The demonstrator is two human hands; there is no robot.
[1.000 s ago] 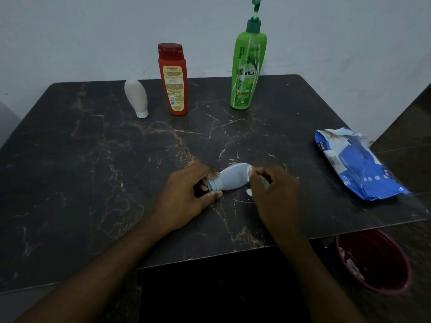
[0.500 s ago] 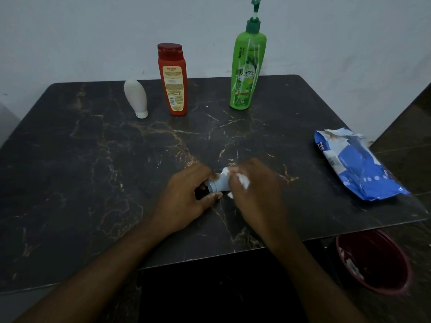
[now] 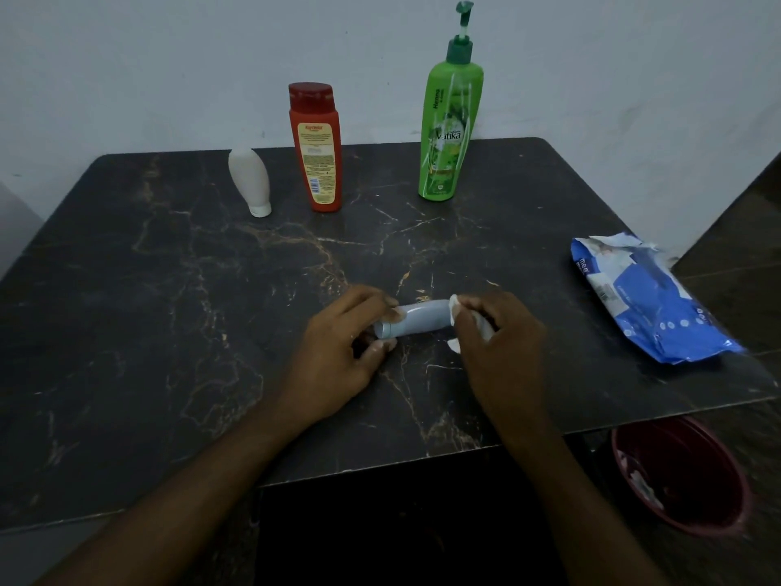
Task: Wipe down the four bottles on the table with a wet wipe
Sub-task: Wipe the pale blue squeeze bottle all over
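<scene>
The left hand [image 3: 338, 353] pinches the cap end of a small pale grey-blue plastic bottle [image 3: 418, 321] between thumb and fingertips. The bottle lies on its side, a little nearer the near edge than the middle of the dark, gold-veined marble worktop [image 3: 169, 310]. The right hand [image 3: 503, 353] has its fingers curled round a crumpled white wet wipe [image 3: 456, 307] and presses it against the bottle's other, rounder end; bits of the wipe show above and below the fingers. Both forearms reach in over the near edge. Three more bottles stand in a row along the far edge. Toward the far left corner is a small white oval plastic bottle [image 3: 249, 181] standing on its cap. Just to its right is a red-orange flat plastic bottle [image 3: 317, 150] with a dark red cap and a yellow label. Farther right is a tall green pump bottle [image 3: 450, 129] with a dark green dispenser head. A crumpled blue and white wet wipe pack [image 3: 651, 302] lies by the right edge, well apart from the hands. Below the near right corner, off the worktop, sits a dark red round bin [image 3: 676, 475] with some white scraps inside.
</scene>
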